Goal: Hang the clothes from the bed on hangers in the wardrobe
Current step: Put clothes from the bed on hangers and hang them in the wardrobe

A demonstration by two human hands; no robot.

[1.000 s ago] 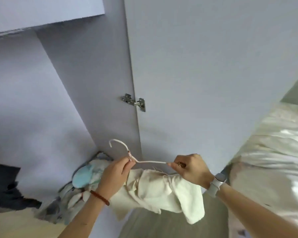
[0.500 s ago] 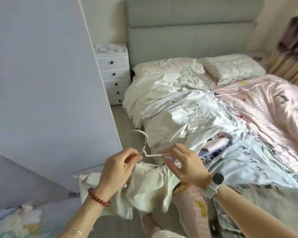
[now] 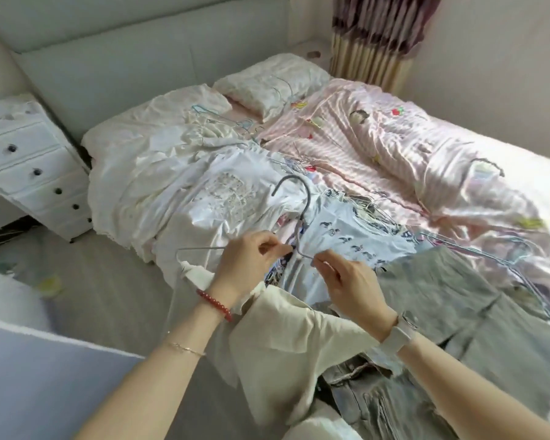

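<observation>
A thin grey wire hanger [image 3: 301,204] stands with its hook up over the bed's near edge. My left hand [image 3: 251,258] pinches the hanger just left of its neck, and my right hand [image 3: 346,277] pinches the wire just right of it. A cream garment [image 3: 286,344] hangs from the hanger below my wrists, one sleeve end showing at the left shoulder. The bed [image 3: 458,173] holds a heap of clothes: a white embroidered top [image 3: 223,192], a white top with dark print [image 3: 346,236], grey trousers [image 3: 451,300] and jeans [image 3: 372,404]. Loose wire hangers [image 3: 496,249] lie among them.
A white bedside drawer unit [image 3: 35,173] stands left of the bed below the padded headboard [image 3: 146,58]. A wardrobe door's pale edge [image 3: 45,369] fills the lower left. Striped curtains [image 3: 378,39] hang at the far right corner. Grey floor [image 3: 115,287] lies between door and bed.
The view has swung from the wardrobe interior round to the bed. Both hands kept their hold on the hanger with the cream garment and now hold it over the bed's near edge.
</observation>
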